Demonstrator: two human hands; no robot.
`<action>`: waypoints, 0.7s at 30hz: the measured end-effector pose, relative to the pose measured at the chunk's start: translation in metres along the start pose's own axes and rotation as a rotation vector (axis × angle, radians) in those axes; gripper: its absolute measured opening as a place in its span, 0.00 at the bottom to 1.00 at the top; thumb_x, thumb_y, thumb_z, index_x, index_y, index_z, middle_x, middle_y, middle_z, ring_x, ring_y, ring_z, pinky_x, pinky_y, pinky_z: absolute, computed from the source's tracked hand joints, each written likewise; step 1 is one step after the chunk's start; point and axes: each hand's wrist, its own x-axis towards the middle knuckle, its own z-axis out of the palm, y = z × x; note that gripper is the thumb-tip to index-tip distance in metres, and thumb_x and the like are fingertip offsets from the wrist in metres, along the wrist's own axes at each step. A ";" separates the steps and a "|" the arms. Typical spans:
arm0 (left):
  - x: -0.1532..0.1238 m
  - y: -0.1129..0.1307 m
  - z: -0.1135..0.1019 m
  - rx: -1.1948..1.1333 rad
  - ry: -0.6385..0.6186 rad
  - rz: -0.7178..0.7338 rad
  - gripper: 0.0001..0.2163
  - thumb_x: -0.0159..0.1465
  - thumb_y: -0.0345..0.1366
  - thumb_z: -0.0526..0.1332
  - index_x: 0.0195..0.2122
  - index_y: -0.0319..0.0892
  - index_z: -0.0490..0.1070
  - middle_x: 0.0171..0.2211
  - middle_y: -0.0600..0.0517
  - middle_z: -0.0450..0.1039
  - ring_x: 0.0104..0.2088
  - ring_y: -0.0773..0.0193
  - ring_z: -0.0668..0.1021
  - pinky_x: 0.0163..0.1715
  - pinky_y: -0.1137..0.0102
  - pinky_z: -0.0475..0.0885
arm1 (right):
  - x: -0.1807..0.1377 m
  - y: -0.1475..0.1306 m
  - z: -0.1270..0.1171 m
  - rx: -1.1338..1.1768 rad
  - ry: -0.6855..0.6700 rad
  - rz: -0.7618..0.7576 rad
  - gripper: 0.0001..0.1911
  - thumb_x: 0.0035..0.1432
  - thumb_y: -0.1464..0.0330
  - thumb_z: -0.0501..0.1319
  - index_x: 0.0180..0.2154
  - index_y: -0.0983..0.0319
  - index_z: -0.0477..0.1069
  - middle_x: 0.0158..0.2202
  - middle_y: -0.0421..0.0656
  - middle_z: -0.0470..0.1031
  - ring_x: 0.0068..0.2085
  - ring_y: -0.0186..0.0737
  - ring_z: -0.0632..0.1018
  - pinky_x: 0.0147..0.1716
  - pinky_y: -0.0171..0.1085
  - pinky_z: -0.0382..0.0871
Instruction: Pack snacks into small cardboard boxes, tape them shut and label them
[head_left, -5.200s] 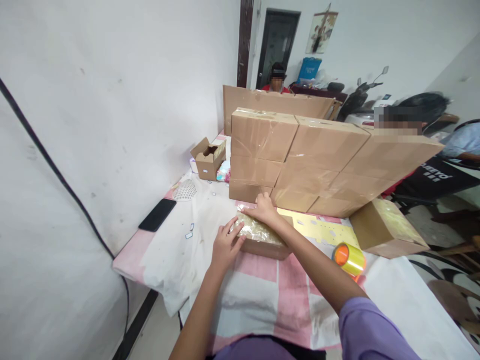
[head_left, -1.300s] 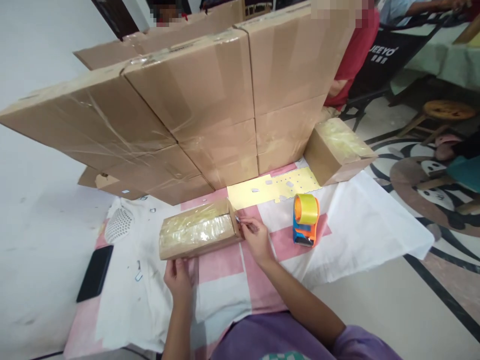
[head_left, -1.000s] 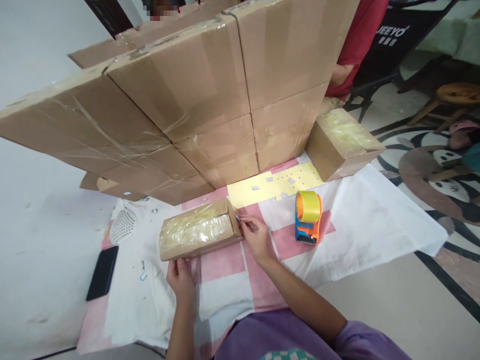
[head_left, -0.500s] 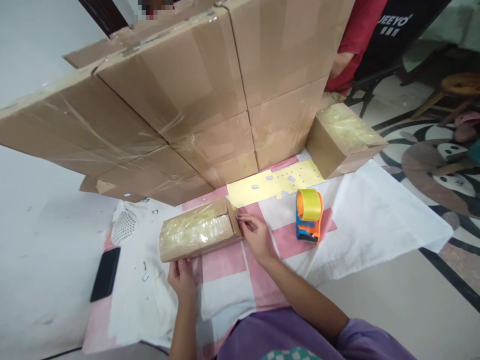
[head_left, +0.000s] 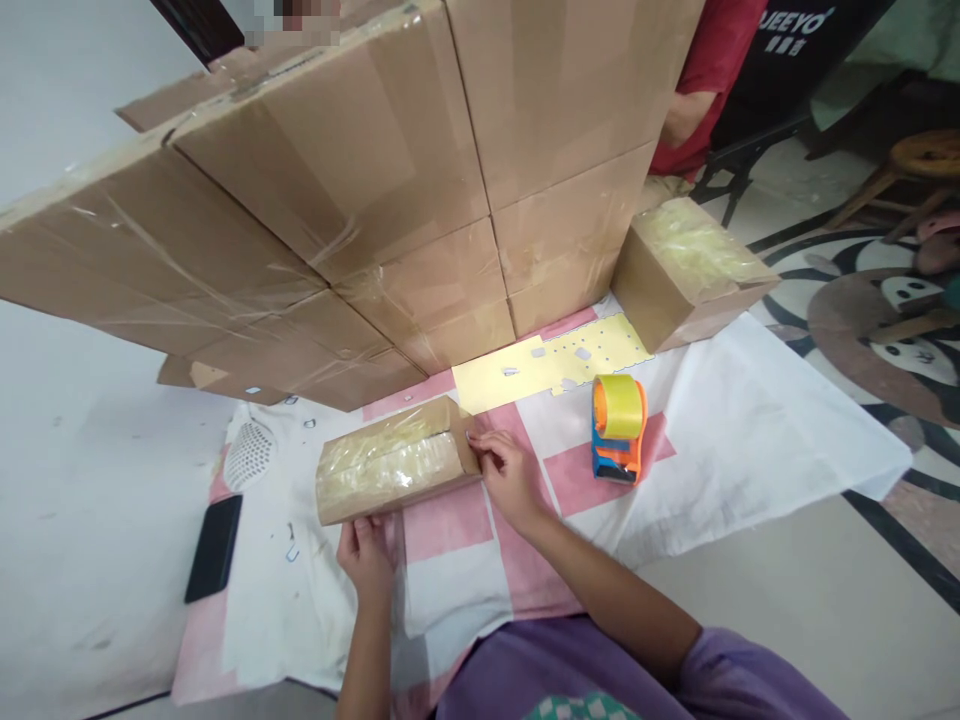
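Observation:
A small taped cardboard box [head_left: 394, 464] lies on the pink-and-white tablecloth [head_left: 525, 530] in front of me. My left hand [head_left: 364, 553] grips its near left edge with curled fingers. My right hand [head_left: 507, 475] rests at the box's right end, fingertips pinched on a small sticker against the cardboard. An orange and blue tape dispenser [head_left: 618, 429] with yellow tape stands just right of my right hand.
A wall of stacked taped cartons [head_left: 390, 190] rises behind the box. A yellow sticker sheet [head_left: 551, 363] lies at its foot, another taped box [head_left: 694, 270] at the right. A black phone [head_left: 214, 547] and a white mesh disc [head_left: 249, 452] lie left. A person in red sits behind.
Since five seconds ago the box has been turned and my hands moved to its two ends. Over the last second my hands hardly move; the view drifts slightly.

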 end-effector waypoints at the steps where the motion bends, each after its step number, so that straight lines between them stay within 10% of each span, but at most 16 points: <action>1: 0.000 0.001 0.001 -0.031 0.000 -0.007 0.20 0.61 0.57 0.62 0.30 0.43 0.64 0.25 0.58 0.63 0.27 0.71 0.68 0.29 0.75 0.67 | 0.000 0.000 -0.001 0.002 -0.005 -0.009 0.23 0.53 0.81 0.55 0.40 0.53 0.81 0.43 0.41 0.82 0.49 0.44 0.80 0.52 0.46 0.75; 21: 0.004 0.005 0.003 -0.200 0.042 -0.073 0.22 0.56 0.57 0.68 0.29 0.43 0.67 0.24 0.59 0.64 0.25 0.73 0.66 0.26 0.77 0.65 | -0.013 -0.002 0.002 0.070 -0.018 0.048 0.26 0.57 0.79 0.53 0.50 0.53 0.80 0.43 0.43 0.82 0.47 0.42 0.80 0.47 0.43 0.78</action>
